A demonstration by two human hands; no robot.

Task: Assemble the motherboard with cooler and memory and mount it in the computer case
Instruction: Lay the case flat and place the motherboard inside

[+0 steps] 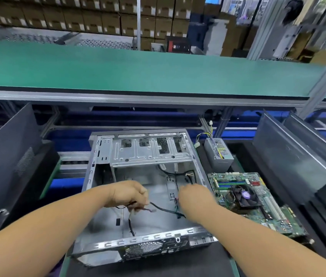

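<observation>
Motherboard (256,202), cooler (245,196) already on it, lies on the dark tabletop (238,156) just right of the open computer case (144,188), not yet mounted. Both hands are down inside the case: the left hand (128,193) is curled round a bundle of thin wires (138,206), while the right hand (195,197) is at a black cable (166,210), though I cannot tell whether its fingers are gripping it. If those leads are left sprawled over the case floor, I'd expect the board to trap or pinch them when lowered in, or sit crooked. The power supply (219,152) sits loose behind the board, its wires trailing.
</observation>
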